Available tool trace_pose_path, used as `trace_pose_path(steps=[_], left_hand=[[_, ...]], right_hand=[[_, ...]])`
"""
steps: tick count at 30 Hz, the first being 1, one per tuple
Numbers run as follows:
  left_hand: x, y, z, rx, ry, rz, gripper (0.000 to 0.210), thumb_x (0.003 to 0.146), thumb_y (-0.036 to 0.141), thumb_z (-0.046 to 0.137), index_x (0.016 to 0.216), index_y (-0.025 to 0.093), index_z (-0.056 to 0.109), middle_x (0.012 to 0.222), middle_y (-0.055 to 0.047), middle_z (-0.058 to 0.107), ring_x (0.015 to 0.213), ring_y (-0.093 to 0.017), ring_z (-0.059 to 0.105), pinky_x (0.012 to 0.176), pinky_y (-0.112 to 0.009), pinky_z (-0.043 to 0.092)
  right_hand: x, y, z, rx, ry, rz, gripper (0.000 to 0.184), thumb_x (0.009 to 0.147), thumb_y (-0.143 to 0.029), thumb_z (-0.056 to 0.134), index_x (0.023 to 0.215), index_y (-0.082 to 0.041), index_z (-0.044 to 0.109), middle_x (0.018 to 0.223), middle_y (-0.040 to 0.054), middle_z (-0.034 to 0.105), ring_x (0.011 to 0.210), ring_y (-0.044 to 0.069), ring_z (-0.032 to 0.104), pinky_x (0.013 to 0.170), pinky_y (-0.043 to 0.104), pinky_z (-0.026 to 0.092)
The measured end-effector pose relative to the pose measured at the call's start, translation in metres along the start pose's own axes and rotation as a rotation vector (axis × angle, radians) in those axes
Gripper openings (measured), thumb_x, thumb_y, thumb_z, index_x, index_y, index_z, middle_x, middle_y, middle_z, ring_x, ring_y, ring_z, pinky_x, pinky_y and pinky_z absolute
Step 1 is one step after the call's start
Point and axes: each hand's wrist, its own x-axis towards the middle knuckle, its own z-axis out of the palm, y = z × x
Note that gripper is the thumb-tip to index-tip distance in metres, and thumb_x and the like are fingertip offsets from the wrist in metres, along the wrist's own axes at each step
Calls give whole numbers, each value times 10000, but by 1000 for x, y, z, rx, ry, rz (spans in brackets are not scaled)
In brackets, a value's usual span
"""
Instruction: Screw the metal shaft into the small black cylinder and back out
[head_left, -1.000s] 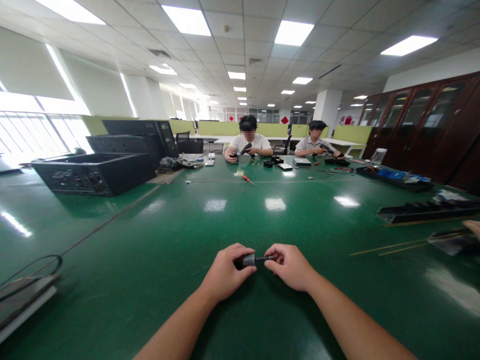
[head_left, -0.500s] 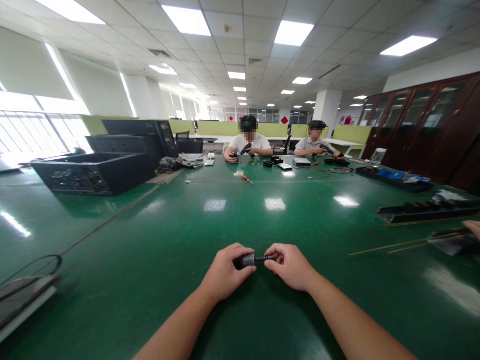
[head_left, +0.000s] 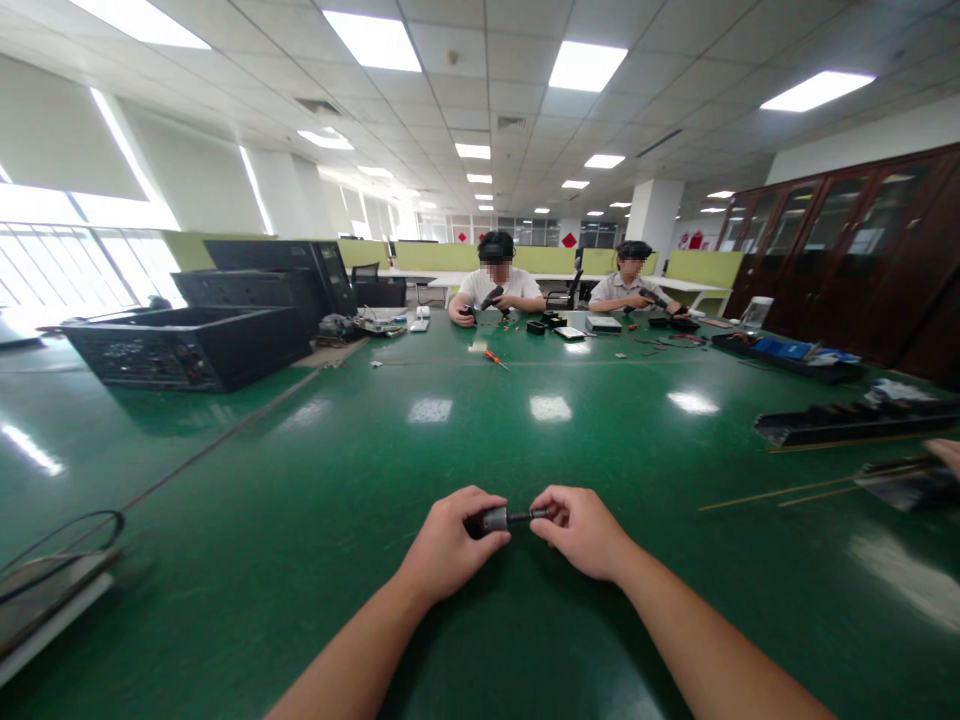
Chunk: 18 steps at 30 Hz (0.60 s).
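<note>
Above the near part of the green table, my left hand wraps round a short grey-and-black cylinder. A thin dark rod runs out of the cylinder's right end, lying about level. At the rod's far end, the thumb and fingers of my right hand are closed in a pinch. The exact kind of the part is too small to make out, and its left end is hidden in my left palm.
Black computer cases stand at the far left. An orange screwdriver lies beyond my hands. Thin rods and a black tray are at the right, near another person's hand. Two co-workers sit opposite.
My left hand has shifted very slightly left with the cylinder. The grip of both hands looks the same.
</note>
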Motion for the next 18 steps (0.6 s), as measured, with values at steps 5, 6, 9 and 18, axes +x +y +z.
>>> trace_pose_path(steps=[5,6,9,18], left_hand=[[0,-1,0,0,5,-1,276,724,203,717,999,228,715,908,-26,690,857,-187,627,796,-298,473],[0,-1,0,0,6,-3,276,723,204,718,998,228,715,910,-26,690,857,-187,627,797,-298,473],[0,0,0,-1,9,-3,275,719,209,718,994,224,717,906,-31,691,852,-190,627,792,-302,476],[0,0,-2,8,5,9,272,726,219,705,999,220,715,906,-39,694,849,-198,630,789,-311,482]], right_hand=[[1,1,0,-6,1,4,137,790,-204,628,917,-171,667,691,-4,643,589,120,593,534,208,425],[0,1,0,-7,1,3,135,791,-204,627,916,-170,667,690,-5,643,589,120,593,533,208,424],[0,0,0,-7,2,-1,132,791,-198,626,913,-166,667,689,-3,641,588,120,592,533,208,424],[0,-1,-1,-18,-2,4,136,791,-195,622,916,-166,669,697,0,643,593,122,590,533,210,427]])
